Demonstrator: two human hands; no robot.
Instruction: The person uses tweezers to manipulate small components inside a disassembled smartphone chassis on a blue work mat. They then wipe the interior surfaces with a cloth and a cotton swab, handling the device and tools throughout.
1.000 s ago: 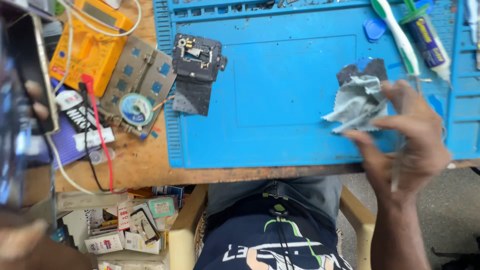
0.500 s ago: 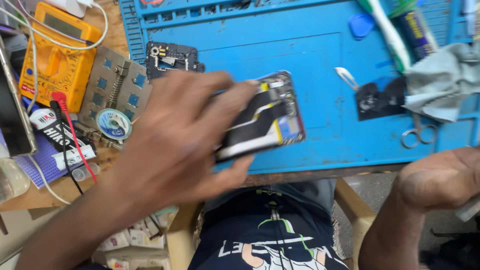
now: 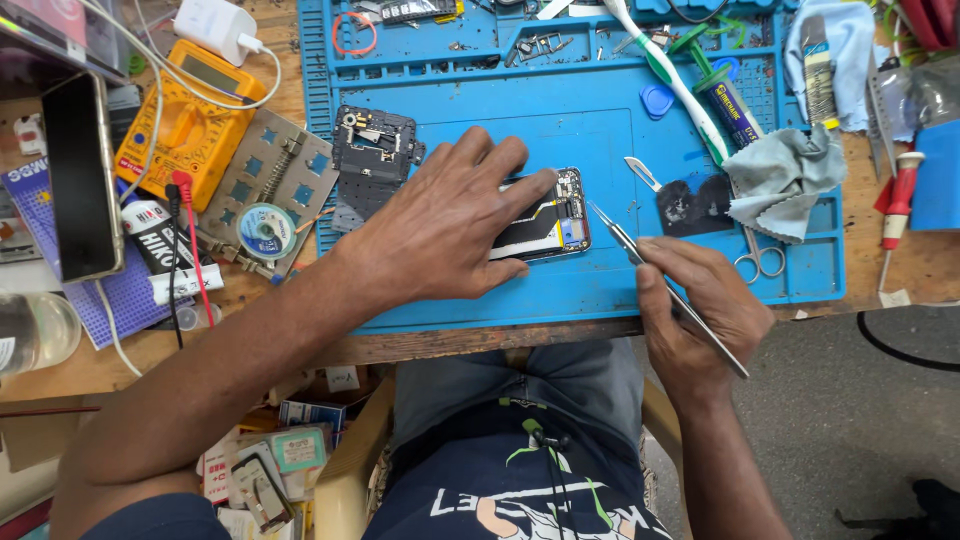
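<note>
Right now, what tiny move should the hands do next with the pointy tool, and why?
Probably ease the tweezers a little leftward so the tip reaches the opened phone. The right hand holds them pen-style with the tip just off the phone's right end, apart from it, while the left hand lies flat over the phone, pinning it on the blue mat.

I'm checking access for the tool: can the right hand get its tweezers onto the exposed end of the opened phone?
Probably yes: the right hand points the tweezers at the opened phone, whose right end the left hand leaves uncovered.
</note>
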